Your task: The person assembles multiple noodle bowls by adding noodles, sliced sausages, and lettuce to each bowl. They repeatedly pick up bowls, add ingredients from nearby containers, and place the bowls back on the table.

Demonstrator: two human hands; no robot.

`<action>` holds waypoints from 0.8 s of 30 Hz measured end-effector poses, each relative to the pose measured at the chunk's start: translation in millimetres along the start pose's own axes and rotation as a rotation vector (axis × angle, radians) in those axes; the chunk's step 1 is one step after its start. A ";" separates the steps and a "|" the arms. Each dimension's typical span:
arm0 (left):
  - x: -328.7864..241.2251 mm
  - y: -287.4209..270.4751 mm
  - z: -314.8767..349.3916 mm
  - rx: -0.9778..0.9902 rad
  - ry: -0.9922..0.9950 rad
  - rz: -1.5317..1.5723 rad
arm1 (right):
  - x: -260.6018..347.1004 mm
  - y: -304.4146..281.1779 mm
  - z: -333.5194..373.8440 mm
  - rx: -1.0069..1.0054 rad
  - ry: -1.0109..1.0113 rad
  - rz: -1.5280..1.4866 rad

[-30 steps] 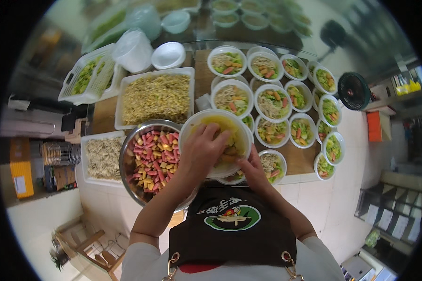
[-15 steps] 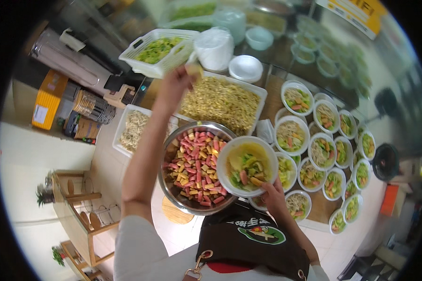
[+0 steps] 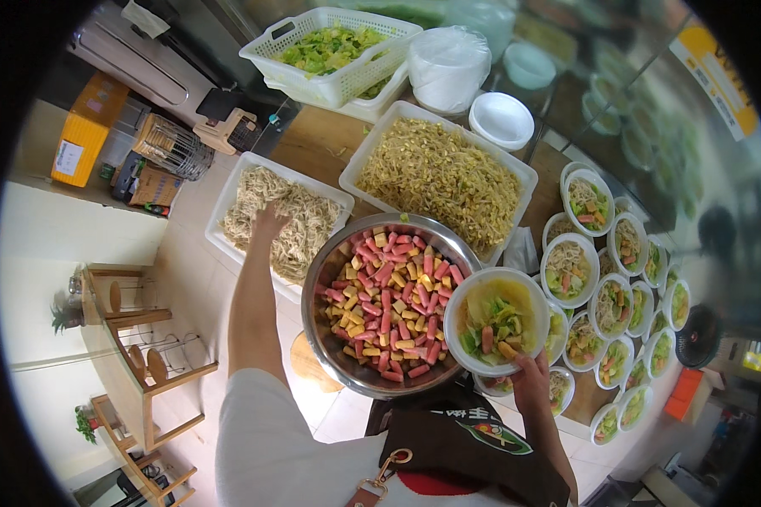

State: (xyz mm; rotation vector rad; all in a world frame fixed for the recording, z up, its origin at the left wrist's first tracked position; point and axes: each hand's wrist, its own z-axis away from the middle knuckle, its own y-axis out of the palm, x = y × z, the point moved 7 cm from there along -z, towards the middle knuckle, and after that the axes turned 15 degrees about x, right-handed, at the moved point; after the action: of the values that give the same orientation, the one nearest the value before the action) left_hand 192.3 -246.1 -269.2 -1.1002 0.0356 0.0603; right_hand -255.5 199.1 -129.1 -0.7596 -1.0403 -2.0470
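Note:
My right hand [image 3: 530, 380] grips the lower right rim of a white round bowl [image 3: 462, 359], its fingers closed there. Inside lie chopped lettuce [image 3: 500, 314], pieces of sausage and yellow chunks. My left hand [image 3: 268, 223] dips into pale shredded strands [image 3: 254, 194] heaped in a white tray [image 3: 341, 199]; its fingertips are partly buried, so their grip is hidden. Between my arms stands a steel basin [image 3: 314, 346] of pink sausage pieces and yellow chunks [image 3: 386, 308]. The bowl is held at the basin's right edge.
Beyond the basin is a white tray of bean sprouts [image 3: 440, 173]. Farther back are a lettuce basket [image 3: 266, 46], a wrapped stack of white bowls [image 3: 450, 69] and an unwrapped stack [image 3: 501, 121]. Several filled bowls [image 3: 571, 270] crowd the right side, some stacked.
My left hand has come down from above the sprout tray, near the lettuce basket, into the pale strands. The small yellowish thing at its fingers no longer shows. My right hand still holds the bowl.

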 end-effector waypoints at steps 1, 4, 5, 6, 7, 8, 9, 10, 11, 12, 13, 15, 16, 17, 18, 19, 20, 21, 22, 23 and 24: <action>-18.6 4.8 16.7 -0.060 -0.001 -0.014 | 1.0 1.4 -2.1 -0.024 -0.018 0.000; -9.1 18.9 29.2 -0.171 -0.038 0.038 | -1.6 10.8 -10.0 0.050 0.022 0.012; 38.2 38.1 5.9 -0.166 -0.069 0.108 | -2.3 20.6 -14.2 0.088 0.048 -0.009; 4.2 38.4 7.6 -0.161 0.022 0.037 | -3.2 16.6 -14.6 0.050 0.047 -0.018; -22.3 26.7 20.4 -0.173 0.100 -0.039 | -4.8 13.9 -15.4 0.030 0.017 -0.030; -13.3 14.3 29.1 -0.241 0.162 0.069 | -8.2 13.2 -19.3 0.035 -0.009 -0.047; 3.6 1.4 34.8 -0.310 0.223 0.174 | -8.7 14.0 -22.6 0.044 -0.033 -0.064; 8.4 -15.0 43.7 -0.374 0.291 0.280 | -8.4 16.7 -23.0 0.057 -0.025 -0.064; 17.0 -26.5 43.2 -0.302 0.250 0.333 | -7.1 19.3 -22.8 0.070 -0.016 -0.064; 29.3 -41.0 46.9 -0.328 0.287 0.427 | -7.2 23.9 -21.1 0.090 -0.007 -0.071; 33.9 -54.9 52.3 -0.297 0.279 0.457 | -8.1 27.3 -20.9 0.107 0.000 -0.079; 34.6 -90.3 72.5 -0.232 0.291 0.606 | -9.2 33.7 -22.2 0.141 0.014 -0.093; 31.8 -109.1 88.3 -0.199 0.306 0.726 | -10.7 36.6 -22.8 0.164 0.014 -0.080; 34.7 -126.8 98.2 -0.197 0.344 0.773 | -12.4 39.9 -24.3 0.191 0.013 -0.069; 28.1 -145.2 109.9 -0.205 0.397 0.804 | -13.7 42.3 -26.0 0.212 0.008 -0.058; 16.5 -162.6 125.6 -0.187 0.424 0.848 | -16.7 44.2 -27.3 0.226 0.015 -0.067; 1.7 -178.9 142.3 -0.167 0.454 0.892 | -19.9 45.4 -27.7 0.237 0.021 -0.077; -9.4 -196.7 160.9 -0.169 0.470 0.864 | -23.0 47.4 -28.9 0.254 0.029 -0.088; -20.6 -213.3 179.7 -0.169 0.487 0.837 | -24.8 49.7 -30.4 0.269 0.036 -0.098; -32.4 -230.0 198.2 -0.167 0.507 0.809 | -21.5 56.9 -34.1 0.304 -0.022 -0.107; -45.1 -244.9 216.7 -0.145 0.558 0.840 | -21.8 65.3 -39.0 0.336 -0.020 -0.083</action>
State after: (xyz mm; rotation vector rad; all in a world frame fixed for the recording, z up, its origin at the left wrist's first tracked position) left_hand 163.4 -165.0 49.6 -1.1542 1.0067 0.5124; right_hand -198.0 145.4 -137.1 -0.5705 -1.4021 -1.8668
